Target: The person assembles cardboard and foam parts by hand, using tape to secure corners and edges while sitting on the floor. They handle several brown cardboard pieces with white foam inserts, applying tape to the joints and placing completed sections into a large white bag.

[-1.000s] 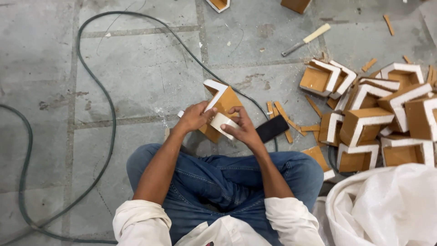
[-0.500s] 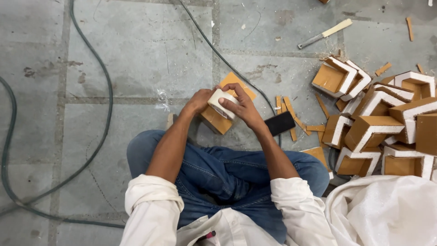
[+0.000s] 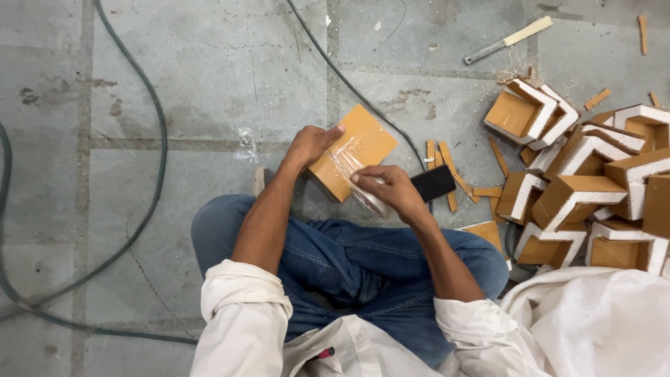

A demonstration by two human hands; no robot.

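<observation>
The left hand [image 3: 308,144] is clenched on the upper left edge of an orange-brown board piece [image 3: 357,155], thumb laid along its top side, holding it tilted above the floor [image 3: 209,77] just in front of the person's crossed legs. The right hand [image 3: 391,188] is closed on a strip of clear plastic film [image 3: 347,165] that lies stretched across the lower part of the board piece, its fingers curled at the near right corner of the piece; the two hands sit close together with the piece between them. Just to the right of the right hand, almost touching its knuckles, lies a black rectangular object [image 3: 434,183] on the floor, and beyond it a scatter of thin orange-brown offcut strips [image 3: 447,164]. Farther right of that hand is a heap of orange-brown corner pieces with white edges [image 3: 593,181], stacked loosely against each other, with a white cloth sack [image 3: 593,321] below them. Well ahead of the right hand, up and to the right, a chisel-like tool with a pale handle [image 3: 509,40] lies on the floor. To the left of the left hand a small crumple of clear film [image 3: 246,144] rests on the floor, and dark cables [image 3: 150,132] curve past on that side, another running up ahead of the hands.
</observation>
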